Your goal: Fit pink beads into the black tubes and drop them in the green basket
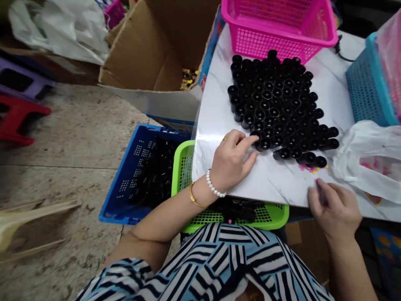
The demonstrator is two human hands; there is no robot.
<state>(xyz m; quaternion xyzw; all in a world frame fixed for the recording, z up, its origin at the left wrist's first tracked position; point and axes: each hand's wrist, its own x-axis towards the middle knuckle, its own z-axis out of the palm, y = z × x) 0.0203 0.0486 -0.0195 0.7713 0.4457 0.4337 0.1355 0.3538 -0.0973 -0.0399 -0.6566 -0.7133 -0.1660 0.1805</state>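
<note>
Many short black cylindrical tubes (pixel 272 112) stand packed together on the white marble-patterned table, with a few leaning or lying at the near right edge. My left hand (pixel 230 159) is at the near left corner of this group, thumb and index finger apart, the index fingertip touching or almost touching an end tube. My right hand (pixel 338 209) is closed by the table's front edge. Its fingers pinch a small dark piece with a pink tip (pixel 316 180), whose kind I cannot make out. Tiny pink and yellow pieces (pixel 313 169) lie scattered beside the nearest tubes.
A pink basket (pixel 282 42) stands behind the tubes; a blue basket (pixel 365 83) and white plastic bag (pixel 372 163) are at right. Below the table edge are a green basket (pixel 277 217) and a blue crate (pixel 117 205) holding black pieces. An open cardboard box (pixel 140 50) stands left.
</note>
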